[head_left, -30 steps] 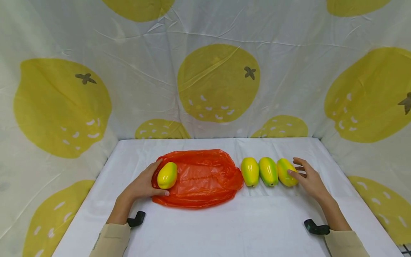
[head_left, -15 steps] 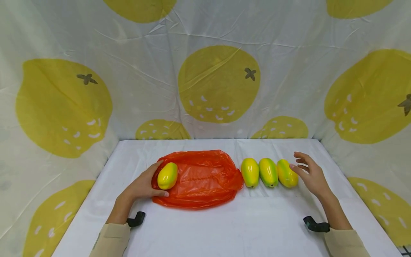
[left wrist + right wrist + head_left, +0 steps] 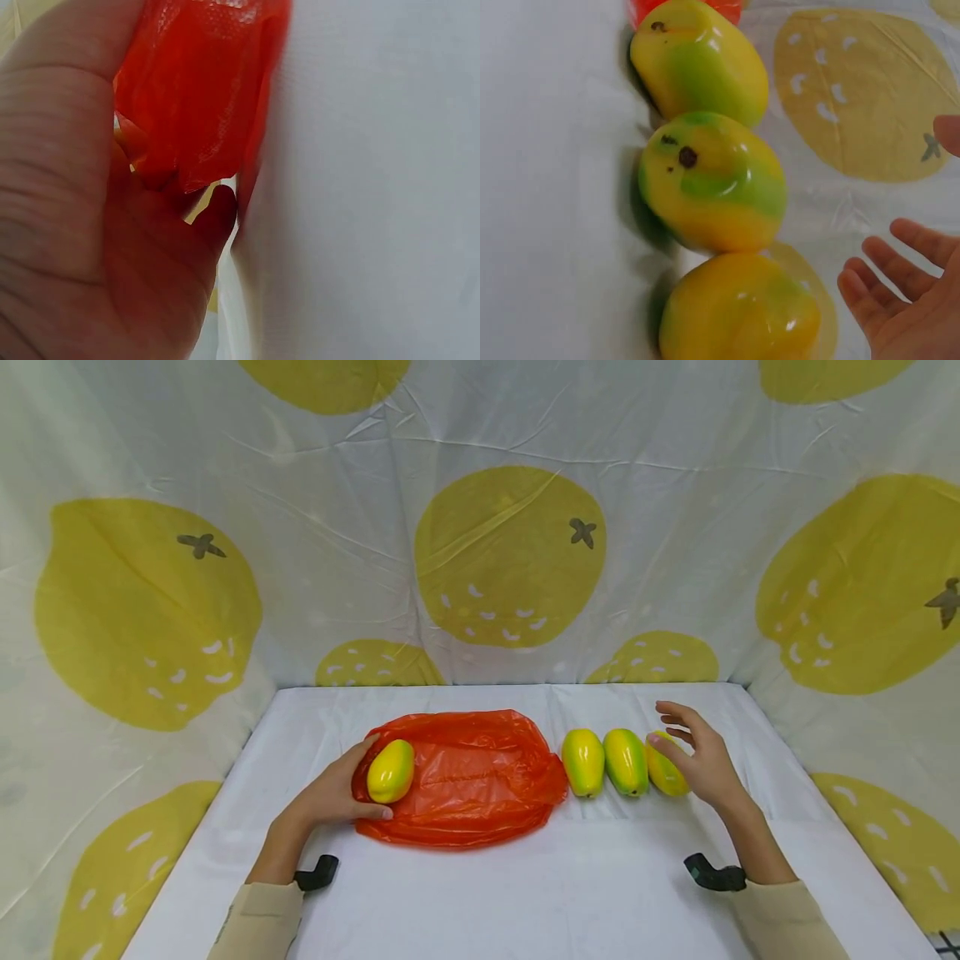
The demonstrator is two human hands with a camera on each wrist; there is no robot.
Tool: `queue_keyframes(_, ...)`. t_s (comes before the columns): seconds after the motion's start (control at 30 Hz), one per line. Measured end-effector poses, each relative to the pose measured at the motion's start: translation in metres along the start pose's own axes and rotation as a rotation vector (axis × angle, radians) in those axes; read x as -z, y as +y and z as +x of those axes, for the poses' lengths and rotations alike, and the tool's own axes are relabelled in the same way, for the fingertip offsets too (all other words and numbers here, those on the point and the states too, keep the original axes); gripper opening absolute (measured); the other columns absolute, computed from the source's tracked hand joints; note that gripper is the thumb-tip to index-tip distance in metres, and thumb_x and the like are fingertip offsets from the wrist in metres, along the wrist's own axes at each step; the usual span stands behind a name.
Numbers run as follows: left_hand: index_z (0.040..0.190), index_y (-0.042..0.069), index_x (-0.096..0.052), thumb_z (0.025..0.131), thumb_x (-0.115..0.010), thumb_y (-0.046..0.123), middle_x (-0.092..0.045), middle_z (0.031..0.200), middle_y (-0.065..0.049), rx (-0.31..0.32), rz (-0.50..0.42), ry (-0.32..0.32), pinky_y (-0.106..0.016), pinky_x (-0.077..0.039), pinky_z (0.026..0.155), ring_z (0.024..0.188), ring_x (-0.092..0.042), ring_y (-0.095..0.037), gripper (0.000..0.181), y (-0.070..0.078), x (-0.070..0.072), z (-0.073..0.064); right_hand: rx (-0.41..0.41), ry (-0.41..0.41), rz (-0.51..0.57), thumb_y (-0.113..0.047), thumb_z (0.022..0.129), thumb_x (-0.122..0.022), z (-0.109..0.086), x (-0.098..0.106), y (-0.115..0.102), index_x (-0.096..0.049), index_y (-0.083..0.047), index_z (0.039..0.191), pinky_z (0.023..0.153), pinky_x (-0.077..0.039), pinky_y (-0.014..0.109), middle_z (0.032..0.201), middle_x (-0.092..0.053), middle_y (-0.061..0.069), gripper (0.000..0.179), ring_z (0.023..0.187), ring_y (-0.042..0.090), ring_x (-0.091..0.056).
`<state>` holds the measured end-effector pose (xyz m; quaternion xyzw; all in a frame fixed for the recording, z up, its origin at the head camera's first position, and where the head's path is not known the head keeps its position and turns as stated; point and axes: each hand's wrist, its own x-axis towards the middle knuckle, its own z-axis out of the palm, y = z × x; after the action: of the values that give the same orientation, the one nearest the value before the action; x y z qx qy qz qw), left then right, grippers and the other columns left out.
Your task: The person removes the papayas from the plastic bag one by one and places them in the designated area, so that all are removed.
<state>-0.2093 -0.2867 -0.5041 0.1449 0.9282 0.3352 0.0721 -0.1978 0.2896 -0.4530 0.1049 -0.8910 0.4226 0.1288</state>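
My left hand (image 3: 336, 793) holds the left end of a red plastic bag (image 3: 480, 777) lying flat on the table. Its thumb rests along the near edge, while its fingers are partly hidden. At that end sits a yellow mango (image 3: 391, 772). In the left wrist view, red plastic (image 3: 202, 90) hangs past the thumb. My right hand (image 3: 705, 760) hovers with spread fingers over the rightmost mango (image 3: 663, 768), partly covering it. Left of that stand a yellow-green middle mango (image 3: 626, 762) and another mango (image 3: 582, 763), the latter touching the bag. The right wrist view shows the right fingers (image 3: 900, 262) apart from the fruit.
White cloth covers the table (image 3: 510, 893). A fabric backdrop (image 3: 330, 543) printed with big yellow fruit rises behind and at both sides. Black wrist straps (image 3: 317, 872) are on both arms.
My right hand drew back from the rightmost mango, then lifted and shifted left over it. My left hand, the bag and the mangoes stay where they were.
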Motion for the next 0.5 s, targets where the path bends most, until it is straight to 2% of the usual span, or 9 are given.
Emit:
queue_keyframes(0.1,0.164,0.018,-0.02,0.065,-0.093,0.057,-0.037,0.163,-0.01,-0.01,-0.002,-0.003,-0.063,-0.048,0.109,0.146,-0.039,-0.037,0.129,-0.001,0.0,-0.001,0.001,-0.017,0.015,-0.027,0.101,-0.067,0.004,-0.007,-0.009,-0.046,-0.008,0.151,0.116,-0.045,0.032,0.151,-0.052,0.017,0.058,0.132,0.037,-0.051)
queue_keyframes(0.2,0.164,0.017,-0.02,0.066,-0.092,0.056,-0.037,0.163,-0.011,-0.02,-0.007,-0.006,-0.064,-0.046,0.11,0.146,-0.04,-0.037,0.128,-0.001,0.0,-0.001,0.004,-0.033,0.034,-0.026,0.101,-0.067,0.008,-0.014,-0.017,-0.046,-0.008,0.152,0.114,-0.042,0.056,0.151,-0.051,0.017,0.058,0.133,0.037,-0.051)
queue_keyframes(0.33,0.164,0.015,-0.02,0.068,-0.092,0.055,-0.037,0.162,-0.012,-0.027,-0.014,-0.01,-0.064,-0.045,0.111,0.145,-0.041,-0.038,0.127,-0.001,-0.001,0.0,0.02,-0.052,0.071,-0.026,0.101,-0.066,0.014,-0.024,-0.025,-0.045,-0.007,0.152,0.114,-0.039,0.063,0.152,-0.051,0.017,0.059,0.134,0.038,-0.05)
queue_keyframes(0.5,0.164,0.015,-0.021,0.068,-0.092,0.056,-0.038,0.162,-0.012,-0.027,-0.014,-0.006,-0.064,-0.046,0.11,0.145,-0.041,-0.038,0.126,0.0,-0.001,0.001,0.025,-0.091,0.119,-0.027,0.1,-0.067,0.021,-0.038,-0.035,-0.045,-0.009,0.152,0.116,-0.038,0.063,0.153,-0.05,0.016,0.059,0.135,0.039,-0.049)
